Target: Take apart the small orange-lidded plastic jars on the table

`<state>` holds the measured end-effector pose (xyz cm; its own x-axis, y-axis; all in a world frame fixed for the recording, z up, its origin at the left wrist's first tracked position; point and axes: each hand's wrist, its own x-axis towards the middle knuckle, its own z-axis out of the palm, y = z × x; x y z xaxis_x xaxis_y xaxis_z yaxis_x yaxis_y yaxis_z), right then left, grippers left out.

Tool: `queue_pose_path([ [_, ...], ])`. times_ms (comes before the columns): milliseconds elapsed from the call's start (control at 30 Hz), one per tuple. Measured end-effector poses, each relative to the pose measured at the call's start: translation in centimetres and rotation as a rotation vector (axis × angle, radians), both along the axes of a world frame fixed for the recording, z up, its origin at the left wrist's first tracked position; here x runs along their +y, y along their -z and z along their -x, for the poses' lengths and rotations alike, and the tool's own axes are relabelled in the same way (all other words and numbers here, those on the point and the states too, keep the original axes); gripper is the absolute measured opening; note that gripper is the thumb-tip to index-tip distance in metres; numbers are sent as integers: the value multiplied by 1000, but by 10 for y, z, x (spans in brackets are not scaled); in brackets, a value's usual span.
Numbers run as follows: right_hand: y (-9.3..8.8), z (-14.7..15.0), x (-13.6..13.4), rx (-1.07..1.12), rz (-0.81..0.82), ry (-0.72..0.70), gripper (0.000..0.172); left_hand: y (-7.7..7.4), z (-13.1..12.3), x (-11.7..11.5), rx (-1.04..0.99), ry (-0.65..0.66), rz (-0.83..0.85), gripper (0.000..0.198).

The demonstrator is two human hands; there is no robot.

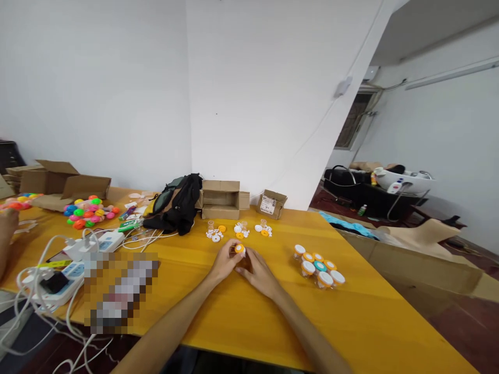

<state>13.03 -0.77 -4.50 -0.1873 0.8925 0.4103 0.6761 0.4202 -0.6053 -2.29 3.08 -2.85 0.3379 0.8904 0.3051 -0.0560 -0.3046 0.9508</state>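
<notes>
My left hand (223,264) is closed round a small round piece with an orange rim and white centre (239,249), above the middle of the table. My right hand (256,271) meets it from the other side, fingertips at its edge; its underside is hidden. Just beyond lie three small groups of parts: clear cups (211,225), white discs (215,238), orange rings (264,233) and little white pieces (270,228). To the right of my hands stands a cluster of several clear tubs with white, orange and teal lids (320,266).
Power strips (70,275) with tangled white cables and a pixelated item (122,296) lie left. Behind are coloured balls (89,212), a black bag (179,202) and open cardboard boxes (221,200). Another person's hand (8,226) shows at the far left. A large carton (413,270) stands beyond the right edge.
</notes>
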Motion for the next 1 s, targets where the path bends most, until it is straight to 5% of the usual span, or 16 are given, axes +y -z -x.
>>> queue_pose_path([
  [200, -2, -2, -9, 285, 54, 30, 25, -1, -1, -8, 9, 176, 66, 36],
  [567, -10, -4, -14, 313, 40, 86, 14, -3, 5, -8, 142, 163, -25, 35],
  [1000, -5, -14, -9, 669, 183, -28, 37, -9, 9, -4, 116, 282, 45, 36],
])
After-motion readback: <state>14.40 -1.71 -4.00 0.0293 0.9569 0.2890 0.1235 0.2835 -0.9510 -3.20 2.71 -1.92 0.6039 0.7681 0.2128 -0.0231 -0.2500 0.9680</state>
